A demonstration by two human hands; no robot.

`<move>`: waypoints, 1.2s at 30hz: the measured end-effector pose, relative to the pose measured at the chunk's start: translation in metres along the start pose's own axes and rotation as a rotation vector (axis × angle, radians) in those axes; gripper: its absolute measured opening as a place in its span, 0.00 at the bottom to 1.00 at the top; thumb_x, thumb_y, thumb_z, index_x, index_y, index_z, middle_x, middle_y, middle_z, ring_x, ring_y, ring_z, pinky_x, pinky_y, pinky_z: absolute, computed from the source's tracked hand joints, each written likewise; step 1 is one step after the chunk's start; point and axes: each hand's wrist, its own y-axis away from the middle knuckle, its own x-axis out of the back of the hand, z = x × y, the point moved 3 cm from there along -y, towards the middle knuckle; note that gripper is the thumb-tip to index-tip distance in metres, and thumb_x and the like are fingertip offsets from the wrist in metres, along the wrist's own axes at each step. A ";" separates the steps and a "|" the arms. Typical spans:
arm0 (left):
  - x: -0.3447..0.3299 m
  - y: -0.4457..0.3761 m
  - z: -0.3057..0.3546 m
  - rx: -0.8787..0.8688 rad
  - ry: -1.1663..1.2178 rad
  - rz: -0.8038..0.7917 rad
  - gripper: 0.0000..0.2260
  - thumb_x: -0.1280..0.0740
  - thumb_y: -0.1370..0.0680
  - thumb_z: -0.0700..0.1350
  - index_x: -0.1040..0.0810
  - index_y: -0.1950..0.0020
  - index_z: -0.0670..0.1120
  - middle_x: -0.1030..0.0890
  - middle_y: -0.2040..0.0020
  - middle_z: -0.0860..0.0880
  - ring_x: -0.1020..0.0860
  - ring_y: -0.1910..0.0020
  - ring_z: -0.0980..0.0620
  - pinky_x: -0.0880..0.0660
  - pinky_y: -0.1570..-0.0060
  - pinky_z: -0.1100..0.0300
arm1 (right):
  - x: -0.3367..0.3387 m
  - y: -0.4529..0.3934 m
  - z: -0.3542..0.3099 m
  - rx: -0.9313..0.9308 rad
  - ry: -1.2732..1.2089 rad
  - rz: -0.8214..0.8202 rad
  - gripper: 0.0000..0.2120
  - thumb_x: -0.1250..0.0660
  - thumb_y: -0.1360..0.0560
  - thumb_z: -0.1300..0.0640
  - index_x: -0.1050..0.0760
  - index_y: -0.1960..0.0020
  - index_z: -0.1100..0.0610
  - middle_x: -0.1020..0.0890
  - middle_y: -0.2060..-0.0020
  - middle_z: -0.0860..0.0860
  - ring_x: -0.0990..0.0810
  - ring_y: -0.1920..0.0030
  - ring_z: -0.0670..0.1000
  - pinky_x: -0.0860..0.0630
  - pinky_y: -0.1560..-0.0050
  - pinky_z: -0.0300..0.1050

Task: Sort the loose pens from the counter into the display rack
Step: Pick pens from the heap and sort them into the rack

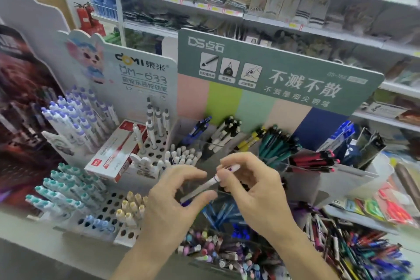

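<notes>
We hold one white pen [205, 185] up over the rack [106, 207], our right hand [254, 191] pinching its top and our left hand [175, 202] its tip, and next, we think, we must find its matching hole.

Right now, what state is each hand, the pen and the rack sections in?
White pen: lifted, tilted, held between both hands.
Left hand: fingertips pinch the pen's lower end.
Right hand: pinches the pen's upper end.
White hole rack: partly filled, many holes vacant.
Red box: closed, lying on the rack.
Teal pens: leaning in a clear compartment.
</notes>
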 end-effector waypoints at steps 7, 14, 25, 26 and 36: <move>-0.007 -0.016 -0.046 -0.273 -0.509 0.102 0.15 0.22 0.31 0.36 0.16 0.46 0.46 0.23 0.44 0.49 0.28 0.40 0.50 0.29 0.39 0.57 | 0.006 -0.005 0.027 -0.027 0.196 0.206 0.08 0.20 0.31 0.57 0.14 0.52 0.55 0.14 0.63 0.43 0.15 0.61 0.42 0.18 0.56 0.38; -0.003 -0.020 -0.044 -0.252 -0.403 0.140 0.15 0.22 0.31 0.43 0.17 0.45 0.45 0.24 0.45 0.50 0.27 0.42 0.54 0.31 0.38 0.68 | -0.014 -0.003 0.043 0.126 0.532 0.125 0.13 0.26 0.24 0.59 0.17 0.39 0.58 0.20 0.51 0.49 0.20 0.58 0.44 0.20 0.52 0.42; -0.073 0.050 0.021 -0.073 0.195 -0.465 0.08 0.27 0.23 0.41 0.21 0.57 0.53 0.21 0.67 0.55 0.26 0.70 0.57 0.31 0.67 0.67 | 0.094 0.119 0.032 -0.057 0.387 0.626 0.07 0.27 0.26 0.67 0.17 0.52 0.56 0.17 0.58 0.49 0.18 0.60 0.47 0.22 0.58 0.39; -0.085 0.060 0.025 -0.061 0.207 -0.563 0.07 0.28 0.23 0.41 0.21 0.57 0.52 0.21 0.67 0.54 0.27 0.70 0.58 0.32 0.67 0.68 | 0.102 0.133 0.039 -0.119 0.372 0.657 0.08 0.27 0.26 0.66 0.17 0.51 0.55 0.17 0.58 0.48 0.18 0.60 0.47 0.22 0.58 0.37; -0.239 0.140 0.000 0.302 -0.022 -0.998 0.02 0.30 0.22 0.50 0.22 0.54 0.57 0.18 0.58 0.54 0.19 0.60 0.51 0.20 0.56 0.54 | 0.228 0.272 0.228 -0.949 0.516 0.541 0.15 0.24 0.26 0.55 0.19 0.40 0.54 0.18 0.47 0.53 0.20 0.46 0.52 0.24 0.42 0.47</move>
